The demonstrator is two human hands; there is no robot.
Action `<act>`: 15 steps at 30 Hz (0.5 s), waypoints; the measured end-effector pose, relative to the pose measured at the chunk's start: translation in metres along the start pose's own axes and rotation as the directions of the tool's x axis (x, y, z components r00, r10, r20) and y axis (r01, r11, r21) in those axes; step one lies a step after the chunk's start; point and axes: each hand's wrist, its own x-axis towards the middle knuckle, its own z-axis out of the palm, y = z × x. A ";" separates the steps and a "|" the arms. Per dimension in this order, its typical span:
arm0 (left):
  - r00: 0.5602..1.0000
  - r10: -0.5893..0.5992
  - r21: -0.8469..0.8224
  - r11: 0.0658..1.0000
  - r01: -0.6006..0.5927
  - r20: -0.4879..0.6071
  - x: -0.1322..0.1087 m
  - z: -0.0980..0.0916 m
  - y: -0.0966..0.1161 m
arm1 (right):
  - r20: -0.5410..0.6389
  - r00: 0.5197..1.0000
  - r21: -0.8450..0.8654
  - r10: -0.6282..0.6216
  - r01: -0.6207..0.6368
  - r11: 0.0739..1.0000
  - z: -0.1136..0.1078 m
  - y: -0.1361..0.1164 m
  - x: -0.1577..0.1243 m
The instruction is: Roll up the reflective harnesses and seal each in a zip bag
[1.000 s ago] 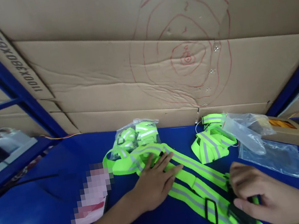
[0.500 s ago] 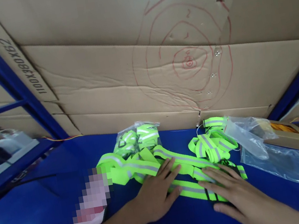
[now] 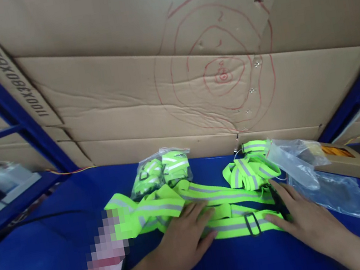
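A reflective strap harness (image 3: 231, 226), neon green with grey stripes, lies spread across the blue table in roughly parallel bands. My left hand (image 3: 188, 237) rests flat on the bands, fingers stretched out, pressing them to the table. At the right end, my right hand (image 3: 301, 209) has its thumb and fingers around the strap ends, with a black piece partly hidden under them. A black slide buckle (image 3: 252, 224) shows on the front band, just left of my right thumb. Loose folded straps (image 3: 144, 210) trail off to the left of my left hand.
Behind the straps sits a clear bag of packed green straps (image 3: 161, 170). A bundled green strap (image 3: 251, 171) lies at the back right, beside clear plastic bags (image 3: 335, 196) and a cardboard box (image 3: 353, 161). A cardboard wall (image 3: 118, 94) closes the back. At left lies a blurred pink item (image 3: 103, 254).
My right hand has moved right along the bands to their end, uncovering the black buckle. The front band now lies straighter. My left hand stays on the straps.
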 end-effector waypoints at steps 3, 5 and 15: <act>0.995 0.094 -0.015 0.995 -0.094 0.019 -0.005 -0.004 0.009 | 0.048 0.997 0.016 0.059 -0.060 0.998 -0.002 0.001 0.001; 0.989 0.139 -0.019 0.990 -0.138 0.042 -0.007 -0.006 0.015 | 0.046 0.994 0.010 0.096 -0.097 0.995 -0.004 0.001 0.003; 0.964 0.238 -0.096 0.963 -0.250 -0.121 -0.006 -0.015 0.023 | -0.013 1.000 0.136 0.015 -0.013 0.991 -0.019 0.034 0.009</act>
